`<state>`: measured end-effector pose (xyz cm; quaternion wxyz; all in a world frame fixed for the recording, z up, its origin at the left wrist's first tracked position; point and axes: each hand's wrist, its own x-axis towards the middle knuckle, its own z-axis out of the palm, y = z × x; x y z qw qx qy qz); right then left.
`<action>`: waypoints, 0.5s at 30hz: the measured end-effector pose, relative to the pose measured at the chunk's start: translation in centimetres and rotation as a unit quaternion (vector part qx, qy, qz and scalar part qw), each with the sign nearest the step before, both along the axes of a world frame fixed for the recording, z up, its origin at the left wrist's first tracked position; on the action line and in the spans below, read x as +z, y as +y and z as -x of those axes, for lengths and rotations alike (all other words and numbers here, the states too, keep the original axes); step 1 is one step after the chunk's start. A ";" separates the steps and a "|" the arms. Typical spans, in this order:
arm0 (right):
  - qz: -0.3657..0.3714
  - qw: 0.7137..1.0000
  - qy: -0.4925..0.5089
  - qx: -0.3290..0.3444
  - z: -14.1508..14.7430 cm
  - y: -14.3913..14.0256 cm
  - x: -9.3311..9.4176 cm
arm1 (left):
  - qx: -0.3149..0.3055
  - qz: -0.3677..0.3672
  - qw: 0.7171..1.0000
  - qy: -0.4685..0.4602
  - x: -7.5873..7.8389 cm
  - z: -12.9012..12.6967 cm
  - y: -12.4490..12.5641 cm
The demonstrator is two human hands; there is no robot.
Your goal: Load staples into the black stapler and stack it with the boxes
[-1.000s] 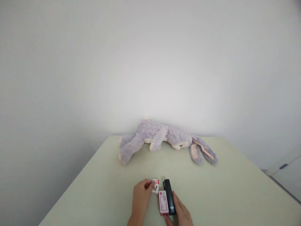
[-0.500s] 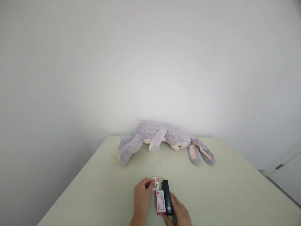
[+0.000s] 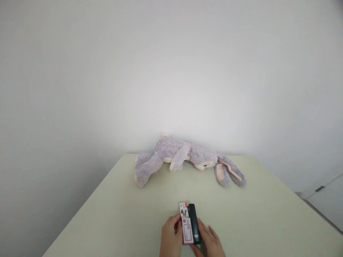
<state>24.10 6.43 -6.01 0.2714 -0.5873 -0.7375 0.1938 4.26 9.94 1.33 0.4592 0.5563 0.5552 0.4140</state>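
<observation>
A black stapler (image 3: 194,223) lies lengthwise on the table, its far end pointing at the wall. Against its left side sits a pink-and-white box (image 3: 187,232), with a smaller white box with red print (image 3: 183,210) just beyond it. My left hand (image 3: 170,235) has its fingers bent, thumb and fingertips pressed to the left edges of the boxes. On the other side, my right hand (image 3: 210,240) has its fingers along the stapler's right flank and its thumb at the near end of the stapler and box. The two hands hold the group between them.
A grey plush rabbit (image 3: 174,151) lies on its side at the back of the pale green table (image 3: 112,214), ears to the right. Behind it rises a plain white wall (image 3: 171,71). A dark handle-like piece (image 3: 319,189) shows at the far right.
My left hand has come nearer and to the right, from the small box's top to the boxes' left sides. Boxes and stapler have shifted slightly right and lie closer together.
</observation>
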 end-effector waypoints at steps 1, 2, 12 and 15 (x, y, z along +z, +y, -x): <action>0.014 1.000 0.001 0.000 -1.1 -0.1 0.4 | -0.010 0.002 1.000 -0.012 0.0 -1.0 0.1; 0.025 1.000 0.002 -0.004 -2.4 -0.3 0.7 | -0.023 0.003 0.999 -0.025 0.0 -2.2 0.3; 0.055 0.991 0.014 -0.118 -19.5 -2.4 3.9 | -0.132 0.021 0.990 -0.053 1.7 -19.3 2.3; 0.062 0.988 0.025 -0.136 -21.0 -2.2 4.5 | -0.135 0.017 0.990 -0.035 1.8 -21.3 2.7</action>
